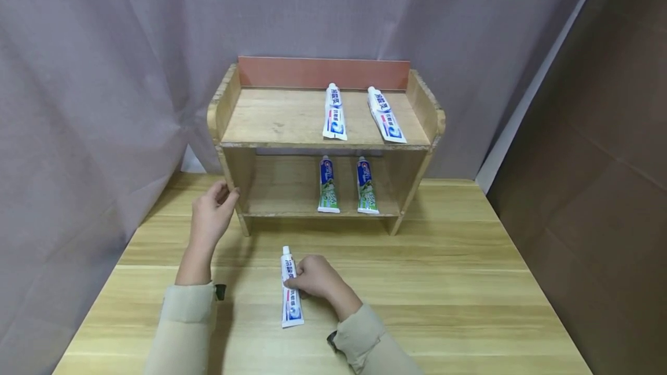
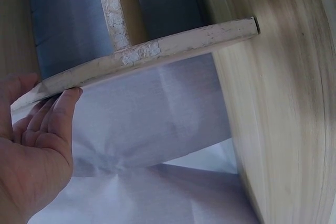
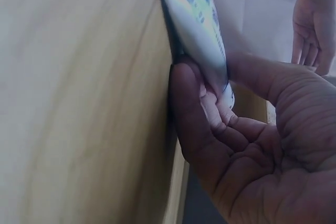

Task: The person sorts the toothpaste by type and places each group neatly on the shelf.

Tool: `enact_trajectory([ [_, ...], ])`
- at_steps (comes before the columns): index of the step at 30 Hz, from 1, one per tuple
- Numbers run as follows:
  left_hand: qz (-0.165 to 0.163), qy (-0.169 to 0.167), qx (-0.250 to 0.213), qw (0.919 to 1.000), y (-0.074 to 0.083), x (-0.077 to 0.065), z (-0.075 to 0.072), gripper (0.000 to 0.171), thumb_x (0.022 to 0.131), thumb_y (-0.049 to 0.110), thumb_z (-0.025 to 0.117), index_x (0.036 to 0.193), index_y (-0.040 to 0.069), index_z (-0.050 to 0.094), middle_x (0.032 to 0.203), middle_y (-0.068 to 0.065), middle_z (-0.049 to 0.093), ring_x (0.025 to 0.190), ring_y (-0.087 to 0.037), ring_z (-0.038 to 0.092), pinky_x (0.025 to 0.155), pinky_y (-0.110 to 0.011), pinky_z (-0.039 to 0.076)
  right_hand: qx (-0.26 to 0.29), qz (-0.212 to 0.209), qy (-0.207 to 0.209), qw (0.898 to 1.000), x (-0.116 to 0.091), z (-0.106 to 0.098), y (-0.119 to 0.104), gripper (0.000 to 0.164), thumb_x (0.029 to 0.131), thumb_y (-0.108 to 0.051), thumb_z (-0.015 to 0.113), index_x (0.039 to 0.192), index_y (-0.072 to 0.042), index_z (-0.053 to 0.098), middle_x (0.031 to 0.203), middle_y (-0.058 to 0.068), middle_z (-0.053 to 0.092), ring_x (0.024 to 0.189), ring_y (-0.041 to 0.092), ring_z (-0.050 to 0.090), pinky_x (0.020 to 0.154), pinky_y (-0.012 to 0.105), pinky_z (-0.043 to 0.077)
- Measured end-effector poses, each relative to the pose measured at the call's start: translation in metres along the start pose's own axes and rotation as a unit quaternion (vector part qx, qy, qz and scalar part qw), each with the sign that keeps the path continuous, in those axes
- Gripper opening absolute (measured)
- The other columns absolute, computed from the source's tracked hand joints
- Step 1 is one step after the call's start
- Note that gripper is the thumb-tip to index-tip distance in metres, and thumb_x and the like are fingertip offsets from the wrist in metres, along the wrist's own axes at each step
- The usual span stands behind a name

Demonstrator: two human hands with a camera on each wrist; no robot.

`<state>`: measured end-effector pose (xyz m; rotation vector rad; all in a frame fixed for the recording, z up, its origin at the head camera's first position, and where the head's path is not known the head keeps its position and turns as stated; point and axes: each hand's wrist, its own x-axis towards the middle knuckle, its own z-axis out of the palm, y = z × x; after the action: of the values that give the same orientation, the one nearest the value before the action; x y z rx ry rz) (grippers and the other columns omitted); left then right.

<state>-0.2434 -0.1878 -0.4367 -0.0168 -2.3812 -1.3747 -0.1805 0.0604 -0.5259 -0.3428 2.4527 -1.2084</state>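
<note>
My right hand [image 1: 315, 278] pinches a white and blue toothpaste tube [image 1: 293, 309] at its middle, low over the front of the table. In the right wrist view the thumb and fingers lie on either side of the tube [image 3: 191, 30], close against the wood. My left hand [image 1: 211, 216] is at the left side panel of a small wooden shelf [image 1: 281, 117]. The left wrist view shows its thumb and fingers [image 2: 65, 111] on opposite faces of the panel's edge [image 2: 173, 45], gripping it.
Two white toothpaste tubes [image 1: 334, 113] [image 1: 385, 116] lie on the upper board, right of its middle. Two blue and green tubes [image 1: 327, 185] [image 1: 367, 186] lie on the lower board. Grey cloth [image 1: 312, 4] hangs behind; a brown panel [image 1: 583, 178] stands at the right of the table [image 1: 469, 282].
</note>
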Motion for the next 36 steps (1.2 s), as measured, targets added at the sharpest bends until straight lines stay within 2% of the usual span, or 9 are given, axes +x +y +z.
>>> enact_trajectory([
  [6, 0.007, 0.001, 0.002, 1.0, 0.001, 0.001, -0.001, 0.036, 0.1, 0.03, 0.061, 0.125, 0.004, 0.066, 0.122, -0.021, 0.068, 0.111, -0.036, 0.068, 0.095, -0.048, 0.056, -0.001, -0.006, 0.002, 1.0, -0.002, -0.002, -0.002, 0.026, 0.085, -0.018, 0.08, 0.066, -0.01, 0.064, 0.06, 0.002, 0.065, 0.048, 0.016, 0.059, 0.041, 0.02, 0.047],
  [11, 0.012, 0.0, -0.001, 0.9999, 0.0, 0.001, -0.001, 0.035, 0.1, 0.029, 0.061, 0.124, 0.004, 0.066, 0.122, -0.021, 0.068, 0.112, -0.036, 0.068, 0.095, -0.048, 0.056, 0.037, -0.003, -0.006, 0.999, -0.002, -0.004, -0.001, 0.024, 0.086, -0.015, 0.079, 0.068, -0.008, 0.064, 0.064, 0.002, 0.066, 0.054, 0.02, 0.065, 0.048, 0.029, 0.057],
  [15, 0.008, -0.004, 0.001, 1.0, -0.001, 0.0, -0.001, 0.036, 0.1, 0.031, 0.061, 0.125, 0.005, 0.066, 0.123, -0.02, 0.068, 0.113, -0.035, 0.067, 0.096, -0.048, 0.056, 0.066, 0.001, -0.017, 0.998, -0.004, -0.003, 0.0, 0.022, 0.086, -0.013, 0.078, 0.07, -0.006, 0.065, 0.066, 0.002, 0.067, 0.055, 0.019, 0.066, 0.052, 0.033, 0.061],
  [26, 0.013, 0.003, -0.002, 0.9999, 0.0, 0.001, -0.001, 0.032, 0.099, 0.028, 0.062, 0.121, 0.004, 0.068, 0.12, -0.021, 0.069, 0.113, -0.035, 0.067, 0.097, -0.048, 0.055, 0.051, -0.005, -0.007, 0.999, -0.004, -0.013, -0.001, 0.027, 0.088, -0.021, 0.078, 0.069, -0.009, 0.063, 0.064, 0.003, 0.065, 0.052, 0.016, 0.061, 0.045, 0.021, 0.049],
  [32, 0.015, 0.006, 0.003, 0.9999, 0.0, 0.0, 0.0, 0.033, 0.099, 0.027, 0.062, 0.121, 0.003, 0.067, 0.118, -0.021, 0.07, 0.111, -0.035, 0.068, 0.095, -0.048, 0.056, 0.063, -0.006, -0.003, 0.998, -0.004, -0.016, -0.001, 0.022, 0.087, -0.021, 0.079, 0.073, -0.009, 0.066, 0.066, 0.004, 0.067, 0.055, 0.02, 0.065, 0.052, 0.033, 0.059],
  [36, 0.015, 0.009, 0.005, 0.9998, -0.001, 0.0, 0.0, 0.033, 0.099, 0.026, 0.062, 0.121, 0.002, 0.067, 0.116, -0.021, 0.071, 0.11, -0.035, 0.069, 0.094, -0.048, 0.057, 0.073, -0.003, -0.001, 0.997, -0.005, -0.015, -0.001, 0.022, 0.086, -0.02, 0.08, 0.074, -0.007, 0.066, 0.068, 0.006, 0.068, 0.056, 0.02, 0.066, 0.054, 0.037, 0.061],
])
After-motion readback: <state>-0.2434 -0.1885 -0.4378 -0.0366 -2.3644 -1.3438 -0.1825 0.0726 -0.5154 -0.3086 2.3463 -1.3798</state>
